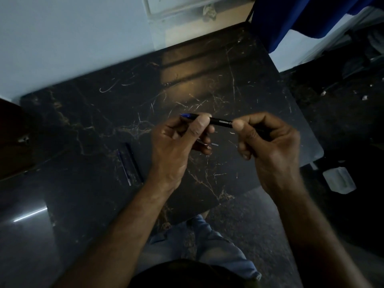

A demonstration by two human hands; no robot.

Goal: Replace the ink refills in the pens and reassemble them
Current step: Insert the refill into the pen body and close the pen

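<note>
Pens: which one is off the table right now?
The black pen with the blue end, held between both hands. The other pens lie on the dark marble table, left of the hands.

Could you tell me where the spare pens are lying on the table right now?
In the head view, the spare pens lie on the dark marble table, just left of the left hand and wrist, apart from the black pen held between both hands.
</note>
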